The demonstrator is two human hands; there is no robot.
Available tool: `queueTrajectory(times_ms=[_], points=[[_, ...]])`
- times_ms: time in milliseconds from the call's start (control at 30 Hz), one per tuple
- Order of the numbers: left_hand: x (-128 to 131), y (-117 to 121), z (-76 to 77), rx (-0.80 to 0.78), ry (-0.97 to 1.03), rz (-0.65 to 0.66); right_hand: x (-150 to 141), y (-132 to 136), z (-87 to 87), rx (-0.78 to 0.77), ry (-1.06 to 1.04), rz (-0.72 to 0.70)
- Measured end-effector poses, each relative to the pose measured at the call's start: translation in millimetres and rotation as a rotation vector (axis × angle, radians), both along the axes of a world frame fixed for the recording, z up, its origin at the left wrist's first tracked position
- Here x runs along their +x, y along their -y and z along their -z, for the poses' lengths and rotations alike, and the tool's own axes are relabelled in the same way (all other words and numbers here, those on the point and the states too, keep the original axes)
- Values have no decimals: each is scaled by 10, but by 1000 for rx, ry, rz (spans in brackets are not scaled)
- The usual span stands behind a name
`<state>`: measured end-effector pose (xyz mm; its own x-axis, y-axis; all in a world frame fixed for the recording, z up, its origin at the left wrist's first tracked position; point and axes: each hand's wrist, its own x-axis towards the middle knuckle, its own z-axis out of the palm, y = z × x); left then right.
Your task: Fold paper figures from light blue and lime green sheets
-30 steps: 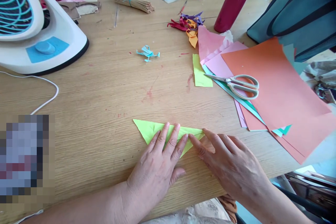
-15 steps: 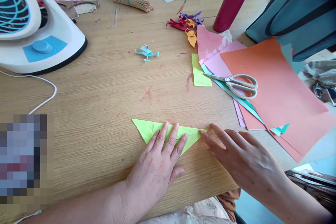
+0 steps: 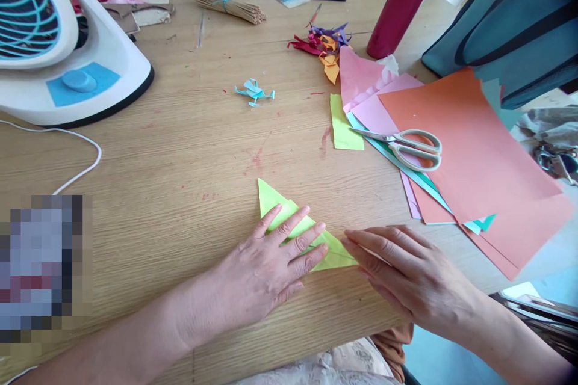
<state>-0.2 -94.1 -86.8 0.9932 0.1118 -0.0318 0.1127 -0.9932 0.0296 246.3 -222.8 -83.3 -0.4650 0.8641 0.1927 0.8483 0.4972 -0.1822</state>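
A yellow-green sheet of paper (image 3: 336,254), folded into a triangle, lies slantwise on the wooden table near its front edge. Flat on top of it rests my left hand (image 3: 280,255), fingers spread, pressing the paper down and covering its middle. The fingers of my right hand (image 3: 401,264) are held together at the triangle's right corner, which they seem to grip; the thumb is mostly hidden beneath. Beyond the hands stands a small light-blue folded paper figure (image 3: 255,91).
At the right, scissors (image 3: 413,147) lie on a stack of coloured paper (image 3: 469,144), beside a yellow-green paper strip (image 3: 345,123). Behind are folded paper pieces (image 3: 329,45), a red bottle (image 3: 401,9) and a bundle of sticks (image 3: 230,5). A white fan (image 3: 112,60) stands left.
The paper triangle has turned clockwise, its left corner swinging up and its right corner coming nearer. My left hand turned with it; my right hand's fingers drew together at the corner.
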Motion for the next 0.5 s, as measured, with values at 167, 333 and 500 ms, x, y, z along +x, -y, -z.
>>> queueTrajectory(times_ms=[167,333,500], points=[[-59,2,-66,71,7,60,-91,-181,-14,-40,-49,-121],[-78,19,-19,-8,0,76,-108,-302,-81,-79,-112,-174],[-62,-49,21,-24,35,116,-17,-442,-107,-103,-156,-182]])
